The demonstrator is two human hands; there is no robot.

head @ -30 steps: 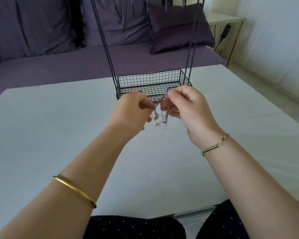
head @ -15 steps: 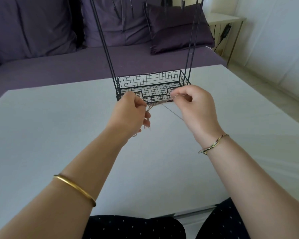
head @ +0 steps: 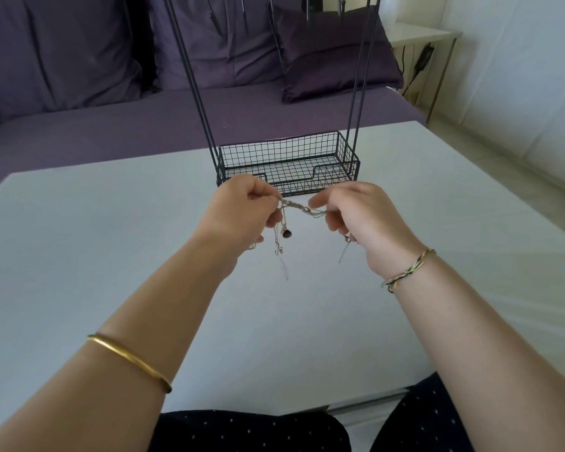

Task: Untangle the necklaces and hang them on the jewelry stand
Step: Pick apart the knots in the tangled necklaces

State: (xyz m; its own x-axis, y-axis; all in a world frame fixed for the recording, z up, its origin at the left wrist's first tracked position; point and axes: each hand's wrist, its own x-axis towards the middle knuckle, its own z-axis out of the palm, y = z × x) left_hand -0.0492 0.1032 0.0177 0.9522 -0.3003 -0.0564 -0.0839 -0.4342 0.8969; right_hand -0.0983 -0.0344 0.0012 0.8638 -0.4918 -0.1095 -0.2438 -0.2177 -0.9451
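A twisted bundle of thin silvery necklaces [head: 299, 208] is stretched between my two hands above the white table [head: 111, 243]. My left hand [head: 245, 212] pinches its left end, where chain ends and a small dark bead [head: 286, 234] dangle. My right hand [head: 361, 212] pinches the right end, and a loose chain tail hangs below it. Just behind my hands stands the black wire jewelry stand [head: 289, 163], a mesh basket with tall thin rods rising out of view. Its hanging bars at the top are cut off.
A purple sofa [head: 144, 125] with cushions runs along the far side of the table. A small white side table [head: 421, 37] stands at the back right beside the white wall. My dark dotted trousers [head: 252, 432] show at the near table edge.
My hands have drawn apart, pulling the bunched necklaces into a taut twisted strand. Chain ends with a dark bead now hang free below my left hand.
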